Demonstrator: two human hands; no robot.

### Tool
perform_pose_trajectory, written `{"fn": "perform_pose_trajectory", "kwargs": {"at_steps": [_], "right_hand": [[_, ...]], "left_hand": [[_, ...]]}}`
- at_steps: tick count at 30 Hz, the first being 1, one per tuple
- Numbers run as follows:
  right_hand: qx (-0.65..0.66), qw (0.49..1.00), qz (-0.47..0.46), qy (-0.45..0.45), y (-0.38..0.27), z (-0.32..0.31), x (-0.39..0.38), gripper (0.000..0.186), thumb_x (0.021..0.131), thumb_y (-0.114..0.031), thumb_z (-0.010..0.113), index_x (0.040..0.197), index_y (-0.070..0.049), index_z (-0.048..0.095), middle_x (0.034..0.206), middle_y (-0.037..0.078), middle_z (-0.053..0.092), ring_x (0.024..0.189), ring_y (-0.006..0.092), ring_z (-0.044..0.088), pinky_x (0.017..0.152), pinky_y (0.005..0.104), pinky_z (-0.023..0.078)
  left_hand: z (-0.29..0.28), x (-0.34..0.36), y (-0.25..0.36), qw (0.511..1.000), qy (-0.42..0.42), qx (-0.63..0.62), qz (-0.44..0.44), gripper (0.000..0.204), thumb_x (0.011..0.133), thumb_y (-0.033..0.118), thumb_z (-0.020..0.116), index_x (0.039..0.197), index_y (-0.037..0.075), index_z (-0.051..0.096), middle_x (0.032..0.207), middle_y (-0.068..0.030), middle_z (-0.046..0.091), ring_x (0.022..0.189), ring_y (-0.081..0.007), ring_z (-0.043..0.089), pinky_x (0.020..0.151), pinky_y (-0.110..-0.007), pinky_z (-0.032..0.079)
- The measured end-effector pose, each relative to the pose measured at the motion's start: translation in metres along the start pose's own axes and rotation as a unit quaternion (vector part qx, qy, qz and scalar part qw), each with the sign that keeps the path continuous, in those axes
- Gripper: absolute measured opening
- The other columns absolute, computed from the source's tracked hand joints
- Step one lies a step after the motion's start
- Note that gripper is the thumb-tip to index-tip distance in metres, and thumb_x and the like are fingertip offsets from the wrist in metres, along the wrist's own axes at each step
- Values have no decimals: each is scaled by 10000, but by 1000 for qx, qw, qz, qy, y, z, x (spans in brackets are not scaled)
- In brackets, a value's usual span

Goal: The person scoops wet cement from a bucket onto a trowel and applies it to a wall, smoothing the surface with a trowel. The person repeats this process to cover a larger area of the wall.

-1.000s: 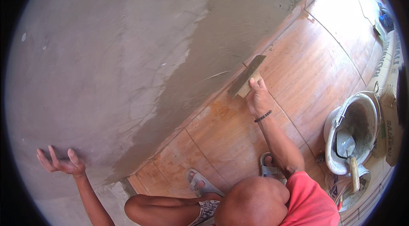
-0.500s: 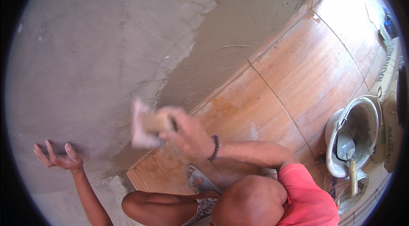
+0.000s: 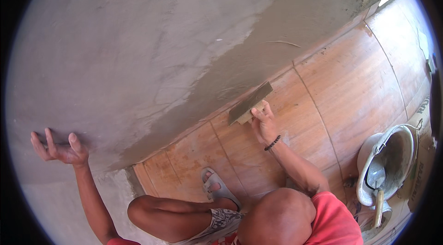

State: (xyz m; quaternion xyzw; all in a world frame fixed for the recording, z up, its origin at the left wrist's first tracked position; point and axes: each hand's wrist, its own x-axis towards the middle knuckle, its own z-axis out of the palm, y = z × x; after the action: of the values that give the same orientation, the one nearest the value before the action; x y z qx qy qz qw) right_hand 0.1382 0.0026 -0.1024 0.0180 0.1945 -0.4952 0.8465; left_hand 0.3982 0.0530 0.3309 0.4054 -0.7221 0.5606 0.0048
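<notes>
My left hand [image 3: 60, 148] rests on the grey plastered wall [image 3: 115, 60] with its fingers spread and holding nothing. A darker, wetter band of plaster [image 3: 258, 42] runs along the foot of that wall. In my right hand [image 3: 264, 126] is a flat trowel [image 3: 249, 100] by its wooden back, its grey blade near the lower edge of the band, above the tile skirting. I cannot tell whether the blade touches the wall. My bent bare knees and a grey sandal [image 3: 217, 185] show at the bottom.
Orange-brown floor tiles [image 3: 350, 83] extend rightward from the wall. A dirty white bucket [image 3: 364, 162] sits at the right, holding another trowel with a wooden handle [image 3: 379, 206]. Paper sacks [image 3: 420, 178] lie beside it at the rim of the view.
My right hand swung leftward over the wall with the trowel, blurred, and is now back to the right, lower than at first. The view has shifted; my left hand stays on the wall.
</notes>
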Motion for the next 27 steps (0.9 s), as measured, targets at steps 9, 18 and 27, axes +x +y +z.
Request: {"fn": "perform_pose_trajectory", "kwargs": {"at_steps": [9, 18, 27], "right_hand": [[-197, 977, -87, -3, 13, 85, -14, 468, 884, -147, 673, 1221, -7, 380, 1108, 93, 531, 978, 127, 545, 839, 306, 486], [-266, 896, -167, -313, -34, 158, -64, 569, 874, -173, 675, 1322, -6, 366, 1158, 106, 520, 1047, 208, 556, 885, 338, 487], [-48, 967, -249, 5, -150, -20, 17, 537, 930, -163, 595, 1383, -17, 345, 1275, 80, 520, 1180, 206, 501, 992, 380, 445]], "left_hand": [[1, 1, 2, 1000, 0, -4, 3, 485, 931, 334, 536, 1311, 48, 442, 1437, -146, 287, 1370, -333, 266, 1103, -489, 256], [4, 5, 5, 1000, 0, 14, -4, 481, 923, 322, 569, 1303, 55, 442, 1415, -151, 295, 1355, -336, 279, 1107, -494, 267], [2, 2, 8, 1000, 2, 8, -17, 501, 923, 323, 575, 1316, 47, 432, 1435, -161, 272, 1358, -342, 269, 1110, -506, 249]]}}
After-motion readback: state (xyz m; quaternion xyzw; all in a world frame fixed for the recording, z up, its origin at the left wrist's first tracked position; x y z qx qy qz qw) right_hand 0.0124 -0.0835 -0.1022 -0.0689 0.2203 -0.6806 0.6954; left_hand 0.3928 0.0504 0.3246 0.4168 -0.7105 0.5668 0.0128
